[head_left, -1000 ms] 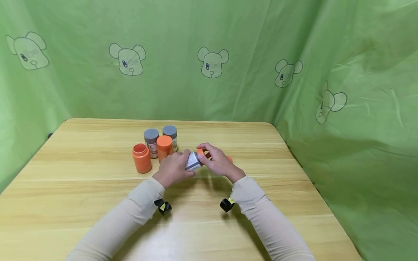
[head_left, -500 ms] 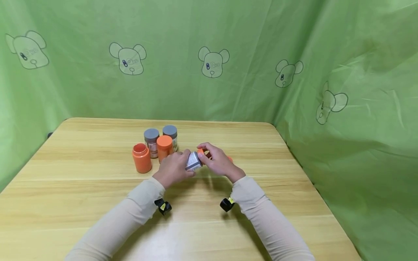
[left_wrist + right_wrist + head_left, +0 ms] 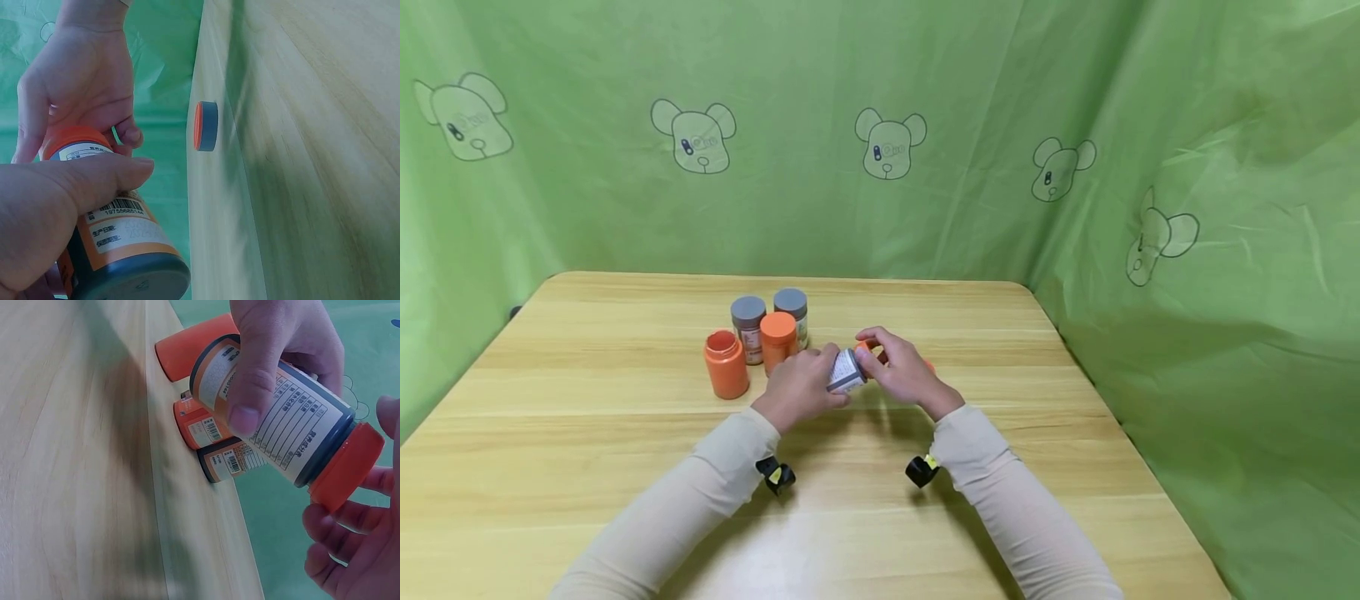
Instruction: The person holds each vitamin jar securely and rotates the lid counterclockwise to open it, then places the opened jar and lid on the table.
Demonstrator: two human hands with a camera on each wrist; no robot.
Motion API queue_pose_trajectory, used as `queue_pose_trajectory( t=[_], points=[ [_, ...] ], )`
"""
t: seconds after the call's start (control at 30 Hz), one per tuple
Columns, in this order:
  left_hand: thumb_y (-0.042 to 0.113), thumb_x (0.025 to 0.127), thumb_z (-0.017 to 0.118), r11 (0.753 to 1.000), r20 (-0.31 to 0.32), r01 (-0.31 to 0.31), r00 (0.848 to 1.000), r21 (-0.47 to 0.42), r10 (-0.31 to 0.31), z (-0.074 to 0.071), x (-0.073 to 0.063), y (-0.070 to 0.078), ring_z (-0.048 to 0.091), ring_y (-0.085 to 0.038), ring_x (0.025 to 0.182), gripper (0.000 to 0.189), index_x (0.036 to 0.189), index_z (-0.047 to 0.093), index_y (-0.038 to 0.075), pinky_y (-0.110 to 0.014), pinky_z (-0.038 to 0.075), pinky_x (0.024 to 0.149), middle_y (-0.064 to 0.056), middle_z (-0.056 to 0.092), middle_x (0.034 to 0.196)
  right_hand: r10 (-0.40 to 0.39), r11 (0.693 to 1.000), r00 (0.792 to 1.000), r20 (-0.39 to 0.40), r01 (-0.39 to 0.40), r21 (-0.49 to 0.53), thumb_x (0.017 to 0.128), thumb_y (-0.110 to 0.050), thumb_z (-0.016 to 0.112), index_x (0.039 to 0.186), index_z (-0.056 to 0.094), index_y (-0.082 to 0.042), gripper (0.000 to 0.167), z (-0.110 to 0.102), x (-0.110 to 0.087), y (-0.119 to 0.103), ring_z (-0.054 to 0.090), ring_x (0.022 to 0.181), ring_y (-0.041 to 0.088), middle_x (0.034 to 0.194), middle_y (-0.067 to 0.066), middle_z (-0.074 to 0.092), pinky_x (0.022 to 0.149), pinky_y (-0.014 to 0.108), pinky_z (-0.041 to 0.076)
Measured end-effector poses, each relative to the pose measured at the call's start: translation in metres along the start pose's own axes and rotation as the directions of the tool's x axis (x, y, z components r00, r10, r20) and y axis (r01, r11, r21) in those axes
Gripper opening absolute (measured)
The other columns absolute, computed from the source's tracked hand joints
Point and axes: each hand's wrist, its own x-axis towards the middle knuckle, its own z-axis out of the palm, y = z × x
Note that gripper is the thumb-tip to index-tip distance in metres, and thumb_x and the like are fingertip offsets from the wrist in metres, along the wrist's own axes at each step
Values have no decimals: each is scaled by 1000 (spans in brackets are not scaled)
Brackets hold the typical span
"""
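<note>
Pale sleeves reach in from the near edge, a small black camera at each wrist, and here's the action: the left hand has its fingers wrapped round a dark-banded jar, tilted and clear of the table. The right hand pinches the orange lid at its mouth! Looks like the lid-twisting step to me; on or off, I can't tell, nor how tight it sits. The next move calls for a firm left grip and a turn in line with the neck. Near the right hand, a loose lid lies on the table, orange inside up. Left of the hands, an uncapped orange jar; just beyond, an orange-capped jar; behind that, two grey-lidded jars. Green cloth backs it all.
</note>
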Motion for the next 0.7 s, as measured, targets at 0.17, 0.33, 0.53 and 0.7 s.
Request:
queue_pose_trajectory(
  t=[0.17, 0.33, 0.53, 0.7],
  points=[
    [38, 75, 83, 1000, 3, -6, 1000, -5, 6, 0, 0, 1, 59, -19, 71, 63, 121, 55, 4, -34, 50, 58, -9, 63, 91, -3, 1000, 1000, -13, 2, -20, 101, -26, 49, 127, 53, -3, 34, -1, 0, 0, 56, 68, 19, 112, 16, 62, 60, 31, 48],
    [37, 75, 83, 1000, -3, -4, 1000, 0, 4, 2, 1, 0, 58, -19, 72, 63, 121, 55, 4, -34, 50, 58, -10, 63, 92, -13, 1000, 1000, 14, 13, 21, 102, -24, 49, 127, 51, -2, 34, -1, 0, 1, 61, 80, 28, 112, 16, 61, 66, 32, 51],
    [36, 76, 83, 1000, 2, 3, 1000, -7, -3, 2, 1, 0, 59, -20, 72, 63, 121, 55, 4, -34, 50, 59, -10, 63, 92, -23, 999, 1000, 19, 22, 33, 101, -23, 49, 128, 51, -1, 35, -1, -1, 0, 61, 85, 30, 113, 17, 60, 68, 33, 52],
    [36, 75, 83, 1000, 3, 5, 1000, -3, -5, 2, 1, 0, 58, -19, 72, 62, 121, 55, 5, -34, 50, 58, -10, 63, 92, 1, 1000, 1000, 1, -1, -10, 102, -27, 48, 127, 52, -3, 35, -2, -1, 0, 59, 72, 21, 113, 18, 61, 63, 31, 50]
  ],
)
